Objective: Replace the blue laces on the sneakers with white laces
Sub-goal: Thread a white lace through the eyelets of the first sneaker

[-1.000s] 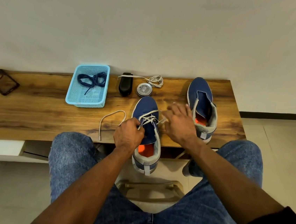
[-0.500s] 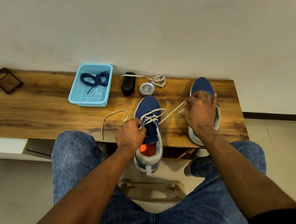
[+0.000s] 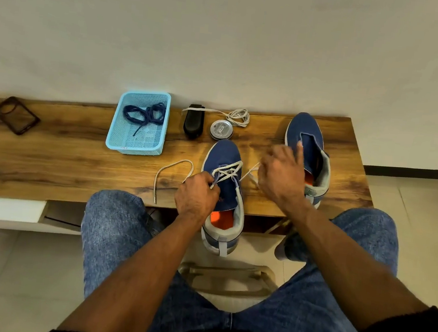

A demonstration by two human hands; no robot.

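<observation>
White flat laces [image 3: 227, 170] cross the eyelets of the near blue canvas sneaker [image 3: 223, 190], which lies on the wooden surface [image 3: 64, 160] with its heel over the front edge. The left hand [image 3: 197, 198] pinches the lacing at the sneaker's left eyelets, fingers curled; one loose end loops on the surface to its left. The right hand [image 3: 281, 176], half a second ago raised over the second blue sneaker [image 3: 308, 153] with the lace end drawn taut, has come back toward the near sneaker; it is blurred, and the lace end now runs slack up to it, so whether its grip holds the lace I cannot tell. Dark blue laces [image 3: 145, 113] lie inside the light blue plastic basket [image 3: 115, 138], as before.
</observation>
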